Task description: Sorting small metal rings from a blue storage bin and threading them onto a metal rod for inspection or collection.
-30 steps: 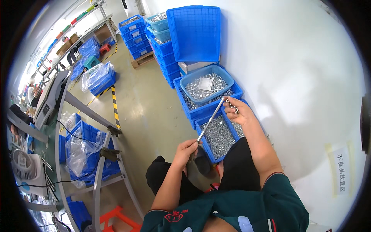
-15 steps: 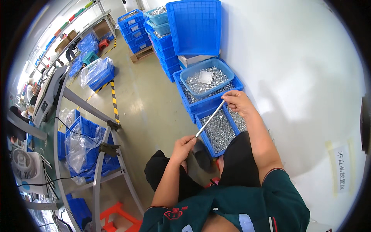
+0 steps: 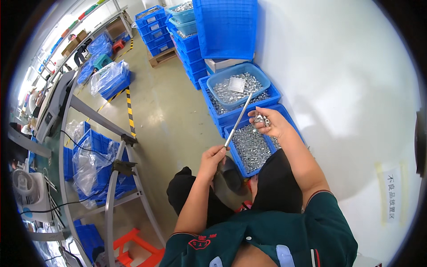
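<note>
My left hand (image 3: pixel 212 161) is closed around the lower end of a thin silver metal rod (image 3: pixel 239 119), which slants up and away to the right. Cupped in my right hand (image 3: pixel 275 123) are several small shiny metal nuts (image 3: pixel 261 120), some showing round holes. That hand is apart from the rod and hovers over a blue crate (image 3: pixel 245 172) with two visible sections of small silver metal parts (image 3: pixel 251 149). Just beyond the rod's tip, a light-blue basin (image 3: pixel 212 80) of similar parts, with a clear square piece (image 3: pixel 236 84) on top, rests in another blue crate (image 3: pixel 219 125).
A large blue crate (image 3: pixel 227 29) stands on edge behind the basin. Stacked blue crates (image 3: pixel 155 32) sit on a wooden pallet (image 3: pixel 163 58). To the left are a grey-framed workbench (image 3: pixel 111 200), a white fan (image 3: pixel 31 191) and an orange stool (image 3: pixel 138 244). A white wall rises at right.
My right hand has come off the rod's upper end and turned palm up, showing the nuts in it. The rod has tipped steeper, still in my left hand.
</note>
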Demonstrator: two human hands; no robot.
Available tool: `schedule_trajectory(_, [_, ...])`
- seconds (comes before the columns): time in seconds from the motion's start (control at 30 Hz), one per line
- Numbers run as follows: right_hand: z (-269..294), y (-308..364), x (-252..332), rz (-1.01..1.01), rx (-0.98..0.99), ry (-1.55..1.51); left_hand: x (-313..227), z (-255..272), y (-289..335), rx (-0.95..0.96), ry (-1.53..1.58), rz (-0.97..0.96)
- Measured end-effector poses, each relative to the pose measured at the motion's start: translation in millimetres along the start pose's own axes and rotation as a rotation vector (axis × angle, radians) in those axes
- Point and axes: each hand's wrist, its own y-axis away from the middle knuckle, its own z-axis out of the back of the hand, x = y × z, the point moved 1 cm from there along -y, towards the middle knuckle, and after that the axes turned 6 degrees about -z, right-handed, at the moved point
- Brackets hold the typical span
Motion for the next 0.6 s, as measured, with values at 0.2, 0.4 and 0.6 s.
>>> schedule_trajectory(0.2, [2,1,1,0.083,-0.012,-0.023,12,7,1,0.025,-0.01,-0.063])
schedule_trajectory(0.4, [-1,1,2,0.129,0.001,0.026,16,13,4,0.038,-0.084,-0.066])
schedule_trajectory(0.6, [1,-2,1,0.154,-0.076,0.008,18,13,6,0.036,-0.107,-0.076])
